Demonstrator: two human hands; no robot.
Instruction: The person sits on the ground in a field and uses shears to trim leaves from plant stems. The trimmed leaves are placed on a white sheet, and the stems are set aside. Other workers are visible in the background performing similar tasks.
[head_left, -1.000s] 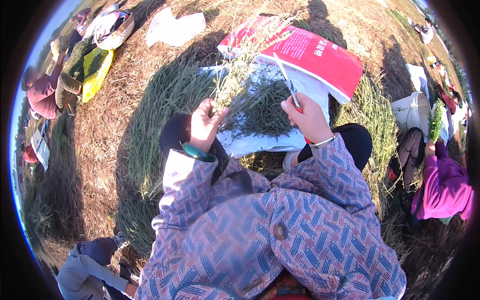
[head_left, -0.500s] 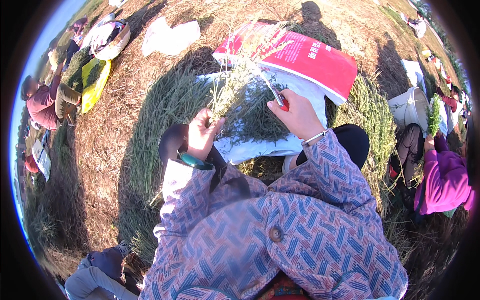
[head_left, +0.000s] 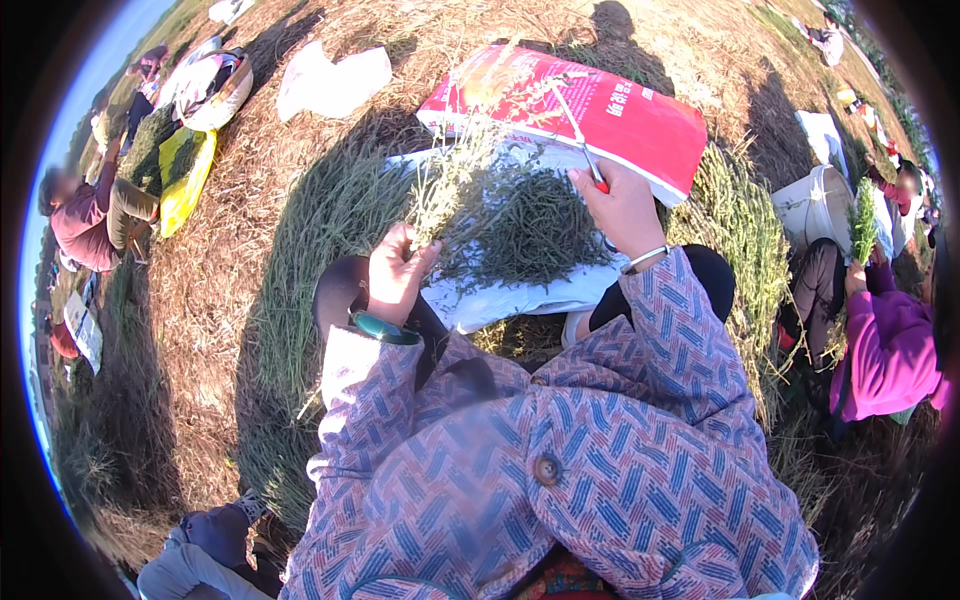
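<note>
A bunch of pale green, feathery plant stalks [head_left: 437, 190] rises from my left hand [head_left: 398, 275], whose fingers are closed round its lower end. My right hand [head_left: 625, 210] is closed on red-handled scissors [head_left: 577, 130], with the long metal blades pointing up and away from me. The blades stand to the right of the bunch, near a pale sprig over the red bag. Below both hands, a heap of dark green clippings [head_left: 535, 228] lies on a white sheet [head_left: 480, 308] in front of my knees.
A red and white printed bag [head_left: 640, 120] lies beyond the sheet. Cut stalks are piled at my left [head_left: 300, 300] and right [head_left: 735, 230]. A white bucket [head_left: 825, 205] and a person in purple [head_left: 890, 345] are at the right. Another person [head_left: 90, 220] sits far left beside a yellow bag [head_left: 190, 185].
My right hand has moved right and slightly away with the scissors, widening the gap from the bunch. My left hand still holds the stalks, nearly in place.
</note>
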